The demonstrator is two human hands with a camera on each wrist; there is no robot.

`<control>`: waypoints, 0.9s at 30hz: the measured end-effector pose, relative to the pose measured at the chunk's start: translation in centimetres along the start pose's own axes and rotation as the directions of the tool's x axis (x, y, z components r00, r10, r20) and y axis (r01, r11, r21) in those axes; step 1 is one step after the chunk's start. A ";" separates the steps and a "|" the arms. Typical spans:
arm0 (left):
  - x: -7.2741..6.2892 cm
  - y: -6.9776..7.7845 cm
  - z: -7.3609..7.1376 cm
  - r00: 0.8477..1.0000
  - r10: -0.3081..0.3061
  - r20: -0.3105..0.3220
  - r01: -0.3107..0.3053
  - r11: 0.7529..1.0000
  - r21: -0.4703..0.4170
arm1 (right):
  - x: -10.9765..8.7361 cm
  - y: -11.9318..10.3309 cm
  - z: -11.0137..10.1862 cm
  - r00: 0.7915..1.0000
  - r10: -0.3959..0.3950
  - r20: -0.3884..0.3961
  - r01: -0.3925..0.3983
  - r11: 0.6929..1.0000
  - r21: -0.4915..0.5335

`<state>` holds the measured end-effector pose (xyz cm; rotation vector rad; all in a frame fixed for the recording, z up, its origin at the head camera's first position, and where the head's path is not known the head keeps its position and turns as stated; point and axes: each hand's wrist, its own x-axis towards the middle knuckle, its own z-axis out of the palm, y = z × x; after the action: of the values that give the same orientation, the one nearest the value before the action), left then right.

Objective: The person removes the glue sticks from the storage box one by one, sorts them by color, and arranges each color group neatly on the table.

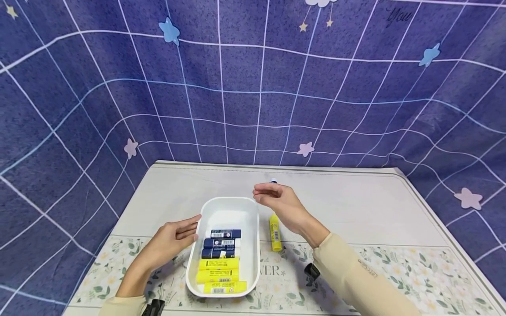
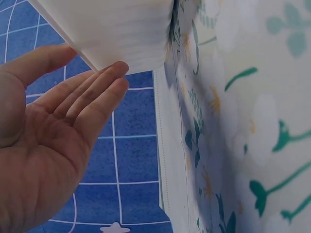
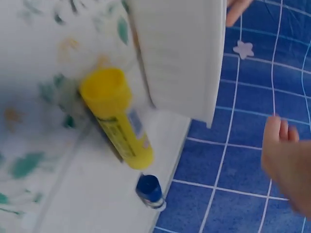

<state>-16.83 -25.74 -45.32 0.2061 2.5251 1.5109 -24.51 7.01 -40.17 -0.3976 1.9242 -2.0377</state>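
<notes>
A white plastic box point(image 1: 254, 245) holds several glue sticks lying crosswise: navy ones point(image 1: 223, 243) in the middle and yellow ones point(image 1: 218, 264) toward the near end. My left hand point(image 1: 168, 241) is at the box's left wall, its fingers fairly straight and their tips at the rim; in the left wrist view, the palm point(image 2: 48, 155) holds nothing. Over the box's far right corner hovers my right hand point(image 1: 286, 206), fingers loosely bent and nothing between them. Below it a yellow glue stick point(image 1: 275, 235) lies on the table, right of the box.
A blue glue stick point(image 3: 149, 189) lies farther back, mostly hidden behind my right hand in the head view. The table point(image 1: 348, 202) wears a white cover with a flowered front part. Behind it hangs a blue gridded cloth point(image 1: 245, 105) with stars.
</notes>
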 end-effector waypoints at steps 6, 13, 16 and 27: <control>0.0 -0.1 0.1 1.000 0.006 0.009 -0.005 1.000 -0.007 | 1.3 -0.4 1.0 0.964 0.002 0.264 0.040 0.987 -0.154; -0.1 0.0 0.0 1.000 0.024 0.007 -0.024 0.999 -0.021 | 3.3 0.7 2.8 0.880 0.045 0.473 0.028 0.989 -0.148; -0.1 0.2 0.0 0.999 0.032 0.017 -0.032 0.999 -0.036 | 4.1 1.8 3.4 0.858 0.076 0.508 -0.003 0.990 -0.142; -0.1 0.0 0.0 1.000 0.025 0.014 -0.025 0.999 -0.040 | 6.1 4.2 5.4 0.823 0.191 0.536 -0.024 0.953 -0.303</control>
<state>-16.70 -25.79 -45.24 0.2424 2.4880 1.5616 -27.71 -0.59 -44.12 -0.8312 1.7967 -1.3543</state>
